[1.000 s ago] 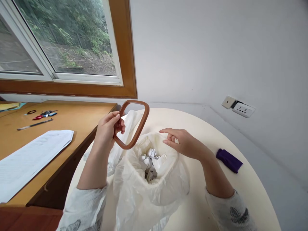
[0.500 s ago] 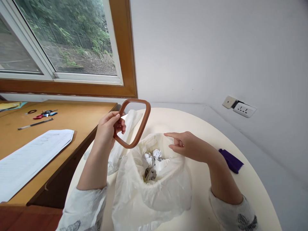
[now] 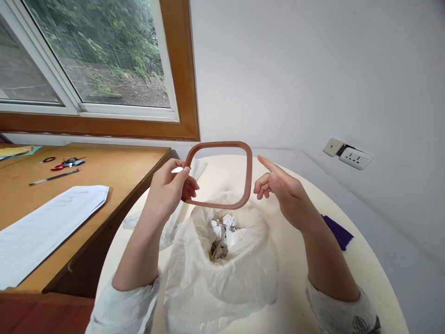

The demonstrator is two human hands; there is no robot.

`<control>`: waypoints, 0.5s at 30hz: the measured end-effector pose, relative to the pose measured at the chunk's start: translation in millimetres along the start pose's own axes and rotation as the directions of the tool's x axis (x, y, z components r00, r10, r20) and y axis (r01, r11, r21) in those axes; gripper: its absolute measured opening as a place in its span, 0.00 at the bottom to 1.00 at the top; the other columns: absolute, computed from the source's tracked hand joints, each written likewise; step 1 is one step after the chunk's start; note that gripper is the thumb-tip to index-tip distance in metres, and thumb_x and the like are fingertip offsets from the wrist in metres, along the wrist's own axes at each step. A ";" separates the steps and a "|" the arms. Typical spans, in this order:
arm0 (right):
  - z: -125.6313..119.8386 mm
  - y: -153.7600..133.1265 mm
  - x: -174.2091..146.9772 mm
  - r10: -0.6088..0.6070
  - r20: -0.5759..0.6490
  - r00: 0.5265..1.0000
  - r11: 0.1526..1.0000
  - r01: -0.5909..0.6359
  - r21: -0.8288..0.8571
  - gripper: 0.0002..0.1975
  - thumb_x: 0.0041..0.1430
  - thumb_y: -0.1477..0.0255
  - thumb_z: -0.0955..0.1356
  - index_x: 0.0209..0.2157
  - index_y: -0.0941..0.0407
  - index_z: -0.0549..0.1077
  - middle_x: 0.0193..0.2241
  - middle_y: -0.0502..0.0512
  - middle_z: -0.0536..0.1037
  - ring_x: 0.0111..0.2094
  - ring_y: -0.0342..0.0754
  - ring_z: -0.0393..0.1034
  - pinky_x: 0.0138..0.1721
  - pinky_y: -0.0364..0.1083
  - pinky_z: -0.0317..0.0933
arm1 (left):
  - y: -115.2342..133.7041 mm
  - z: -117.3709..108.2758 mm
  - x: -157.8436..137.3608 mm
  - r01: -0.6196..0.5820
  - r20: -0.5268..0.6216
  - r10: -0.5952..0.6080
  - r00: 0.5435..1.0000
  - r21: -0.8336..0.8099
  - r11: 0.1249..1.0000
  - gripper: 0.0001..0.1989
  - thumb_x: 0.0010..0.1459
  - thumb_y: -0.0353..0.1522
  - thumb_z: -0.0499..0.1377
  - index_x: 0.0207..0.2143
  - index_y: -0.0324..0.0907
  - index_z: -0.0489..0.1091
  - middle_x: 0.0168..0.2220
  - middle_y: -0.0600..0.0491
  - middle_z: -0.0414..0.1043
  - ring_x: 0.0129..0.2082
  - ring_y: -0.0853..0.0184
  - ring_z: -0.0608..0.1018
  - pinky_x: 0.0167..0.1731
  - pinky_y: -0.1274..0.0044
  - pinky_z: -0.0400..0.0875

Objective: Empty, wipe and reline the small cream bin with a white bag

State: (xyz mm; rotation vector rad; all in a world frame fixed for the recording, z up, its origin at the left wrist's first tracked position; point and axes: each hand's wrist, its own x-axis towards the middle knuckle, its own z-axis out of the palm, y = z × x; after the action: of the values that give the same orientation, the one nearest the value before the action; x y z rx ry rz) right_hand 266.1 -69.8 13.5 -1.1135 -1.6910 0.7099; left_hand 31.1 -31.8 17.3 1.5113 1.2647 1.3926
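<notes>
My left hand (image 3: 172,185) grips the left side of a brown rounded-square rim ring (image 3: 248,176), held up with its opening facing me. Just right of the ring is my right hand (image 3: 281,188), its index finger stretched out and the other fingers curled; it appears apart from the ring and holds nothing. Below both hands stands a bin lined with a white plastic bag (image 3: 236,283), the bag folded out over its edge. Crumpled paper (image 3: 222,232) lies inside. The bin itself is hidden by the bag.
The bin stands on a round cream table (image 3: 295,297). A roll of plastic bags (image 3: 174,222) lies behind my left forearm, a purple cloth (image 3: 339,232) at the right. On the wooden desk (image 3: 128,162) are papers (image 3: 52,227), a pen (image 3: 54,177) and keys (image 3: 69,162).
My left hand has moved the ring to the right and turned it to face me more squarely. My right hand has risen and shifted right, its index finger now pointing upward.
</notes>
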 end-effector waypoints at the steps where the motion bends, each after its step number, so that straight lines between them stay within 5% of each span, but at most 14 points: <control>1: -0.2 -0.5 -0.3 0.004 -0.013 1.000 1.000 -0.004 0.021 0.30 0.63 0.56 0.54 0.62 0.57 0.51 0.28 0.52 0.71 0.29 0.44 0.66 0.34 0.46 0.62 | 1.2 1.6 -1.9 -0.004 0.021 0.004 1.000 0.013 1.000 0.05 0.53 0.34 0.54 0.29 0.42 0.60 0.17 0.56 0.71 0.14 0.71 0.70 0.13 0.82 0.63; 9: 0.0 -1.3 -0.5 0.074 -0.131 0.989 0.988 -0.091 -0.126 0.28 0.59 0.62 0.62 0.59 0.54 0.57 0.24 0.47 0.65 0.27 0.42 0.63 0.31 0.43 0.61 | 13.4 10.3 -15.6 -0.034 0.125 0.028 0.992 0.046 0.998 0.08 0.55 0.37 0.54 0.31 0.43 0.60 0.18 0.56 0.72 0.15 0.69 0.72 0.14 0.80 0.66; 15: -1.3 4.9 0.7 0.095 -0.078 0.992 0.962 -0.111 -0.248 0.25 0.60 0.65 0.59 0.59 0.52 0.59 0.20 0.46 0.61 0.21 0.41 0.58 0.23 0.41 0.55 | 23.8 0.2 -22.0 -0.056 0.279 -0.003 0.960 0.203 0.978 0.12 0.54 0.39 0.56 0.23 0.42 0.62 0.20 0.53 0.72 0.18 0.67 0.73 0.19 0.78 0.67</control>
State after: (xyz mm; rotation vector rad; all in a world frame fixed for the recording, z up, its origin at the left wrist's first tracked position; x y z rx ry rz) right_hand 269.0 -67.1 10.2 -1.3962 -1.7101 0.5248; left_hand 37.2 -59.2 33.5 1.8017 1.2450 1.0419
